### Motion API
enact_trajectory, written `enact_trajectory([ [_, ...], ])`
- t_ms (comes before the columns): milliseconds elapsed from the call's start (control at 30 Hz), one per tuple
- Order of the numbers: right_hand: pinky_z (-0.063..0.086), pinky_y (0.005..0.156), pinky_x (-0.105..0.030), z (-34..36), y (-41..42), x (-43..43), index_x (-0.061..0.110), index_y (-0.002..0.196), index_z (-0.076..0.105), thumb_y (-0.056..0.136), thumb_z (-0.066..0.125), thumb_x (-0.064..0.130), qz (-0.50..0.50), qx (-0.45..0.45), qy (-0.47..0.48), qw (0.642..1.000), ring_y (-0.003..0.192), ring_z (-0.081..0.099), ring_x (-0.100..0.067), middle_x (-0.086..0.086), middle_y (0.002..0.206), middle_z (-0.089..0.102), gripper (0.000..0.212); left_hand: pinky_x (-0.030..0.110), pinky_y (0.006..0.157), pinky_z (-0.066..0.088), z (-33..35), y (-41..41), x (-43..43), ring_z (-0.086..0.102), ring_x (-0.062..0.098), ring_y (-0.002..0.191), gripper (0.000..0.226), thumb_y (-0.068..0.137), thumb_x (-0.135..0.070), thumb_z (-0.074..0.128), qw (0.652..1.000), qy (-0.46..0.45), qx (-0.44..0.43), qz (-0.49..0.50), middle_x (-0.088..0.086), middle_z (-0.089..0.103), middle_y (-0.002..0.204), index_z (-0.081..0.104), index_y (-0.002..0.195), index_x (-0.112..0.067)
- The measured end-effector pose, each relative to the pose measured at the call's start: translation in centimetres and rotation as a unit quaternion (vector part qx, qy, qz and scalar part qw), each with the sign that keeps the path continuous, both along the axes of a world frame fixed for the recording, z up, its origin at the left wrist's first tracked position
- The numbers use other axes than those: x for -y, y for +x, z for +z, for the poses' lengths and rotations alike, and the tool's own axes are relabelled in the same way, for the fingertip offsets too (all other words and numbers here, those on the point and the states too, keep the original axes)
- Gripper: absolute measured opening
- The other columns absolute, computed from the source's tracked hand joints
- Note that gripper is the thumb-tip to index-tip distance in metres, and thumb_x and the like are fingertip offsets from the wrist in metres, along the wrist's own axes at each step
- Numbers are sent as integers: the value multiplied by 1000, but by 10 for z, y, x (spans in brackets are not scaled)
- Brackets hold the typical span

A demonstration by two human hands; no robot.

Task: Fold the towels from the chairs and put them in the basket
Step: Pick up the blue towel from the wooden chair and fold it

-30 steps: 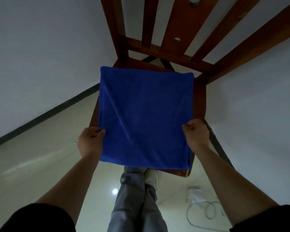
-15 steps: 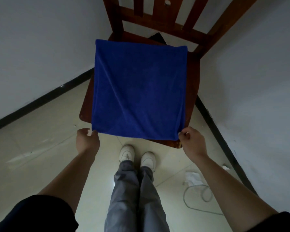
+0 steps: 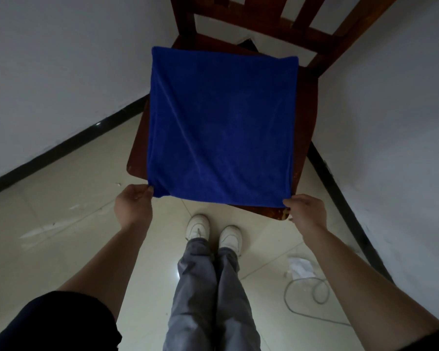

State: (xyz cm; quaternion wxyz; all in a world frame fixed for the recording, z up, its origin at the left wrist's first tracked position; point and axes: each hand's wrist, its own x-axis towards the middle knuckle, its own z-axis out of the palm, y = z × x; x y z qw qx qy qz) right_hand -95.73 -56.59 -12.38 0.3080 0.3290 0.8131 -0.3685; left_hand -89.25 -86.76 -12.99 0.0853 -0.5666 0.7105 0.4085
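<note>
A blue towel (image 3: pixel 221 122) is spread over the wooden chair seat (image 3: pixel 306 117). Its 7 o'clock corner is pinched by the left hand (image 3: pixel 133 207), fingers curled, and its 5 o'clock corner likewise by the right hand (image 3: pixel 306 211).

I see the blue towel (image 3: pixel 221 125) spread on the chair (image 3: pixel 306 127); my left hand (image 3: pixel 133 206) and right hand (image 3: pixel 306 211) pinch its near corners.

Glossy cream floor tiles (image 3: pixel 61 249) underfoot, edged by a black baseboard (image 3: pixel 61 145) below white walls (image 3: pixel 48 72) on both sides. Grey trousers (image 3: pixel 208 300) and white sneakers (image 3: pixel 198 226) at centre, toes side by side. Off to the right on the floor, a crumpled white scrap (image 3: pixel 300 268) just beside a looped pale cable (image 3: pixel 285 293).
</note>
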Motion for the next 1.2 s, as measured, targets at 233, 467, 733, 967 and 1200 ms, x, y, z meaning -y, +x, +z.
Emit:
enact_trajectory([
  [233, 50, 67, -27, 11, 2, -13, 8, 112, 64, 92, 57, 8, -85, 45, -50, 994, 86, 61, -18, -8, 98, 65, 22, 39, 82, 55, 13, 7, 6, 64, 28, 92, 6, 92, -3, 58, 993, 61, -28, 102, 16, 64, 98, 61, 97, -3],
  [467, 56, 74, -38, 4, -4, 2, 14, 95, 60, 90, 61, 26, 11, 53, -18, 998, 84, 63, -22, -4, 90, 63, 13, 36, 77, 56, 13, 7, 3, 67, 27, 92, 17, 95, -8, 53, 992, 88, -47, 79, 12, 64, 103, 57, 111, -2],
  [733, 56, 73, -37, 1, 2, 6, 8, 86, 58, 96, 53, 25, 106, 24, 46, 993, 74, 60, -21, -8, 85, 62, 20, 37, 77, 58, 11, 4, -1, 67, 26, 95, 28, 90, -11, 59, 996, 76, -37, 30, 12, 66, 110, 54, 117, -8],
  [967, 53, 69, -34, 1, 4, 2, 3, 79, 56, 100, 44, 25, 93, 21, 44, 994, 68, 56, -20, -13, 81, 60, 33, 32, 67, 58, 12, -6, 3, 69, 27, 87, 19, 90, -27, 64, 998, 41, -40, -23, 12, 69, 96, 65, 93, -8],
  [1200, 57, 83, -44, -4, 6, 8, 19, 104, 58, 99, 49, 32, -12, 34, 18, 999, 84, 64, -27, -9, 100, 62, 16, 35, 75, 56, 18, 13, 6, 69, 28, 85, 6, 90, -8, 63, 967, 120, -61, 216, 14, 68, 96, 64, 95, -4],
])
